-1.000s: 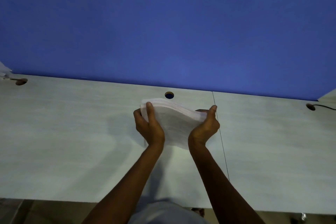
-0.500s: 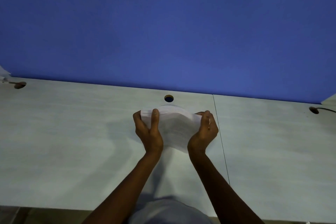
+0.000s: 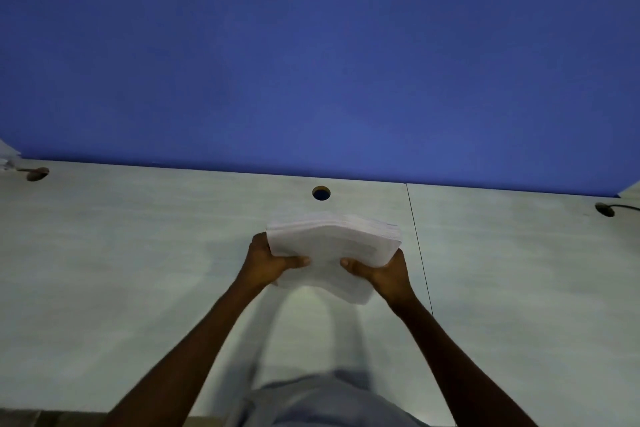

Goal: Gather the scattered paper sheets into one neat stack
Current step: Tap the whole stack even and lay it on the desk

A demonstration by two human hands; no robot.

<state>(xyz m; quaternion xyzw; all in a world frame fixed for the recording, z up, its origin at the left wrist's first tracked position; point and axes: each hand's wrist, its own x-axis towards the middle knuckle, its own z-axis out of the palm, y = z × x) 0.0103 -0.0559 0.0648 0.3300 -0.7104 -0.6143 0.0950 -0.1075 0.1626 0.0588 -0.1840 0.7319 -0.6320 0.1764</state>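
A thick bundle of white paper sheets (image 3: 332, 246) is held above the pale desk (image 3: 138, 270), bowed upward in the middle. My left hand (image 3: 266, 262) grips its left side, thumb on top. My right hand (image 3: 384, 270) grips the right side, thumb also on top. The far edges of the sheets fan out slightly at the right. The near right corner of the bundle hangs below my right hand. No loose sheets lie on the desk in view.
A blue partition (image 3: 329, 62) rises along the desk's far edge. A round cable hole (image 3: 321, 193) sits just beyond the paper. Further holes lie at the far left (image 3: 36, 173) and far right (image 3: 605, 209). A seam (image 3: 417, 239) crosses the desk right of my hands.
My hands have shifted from squeezing the bundle's side edges to holding it from the near side with thumbs on top. The bundle now lies flatter and wider.
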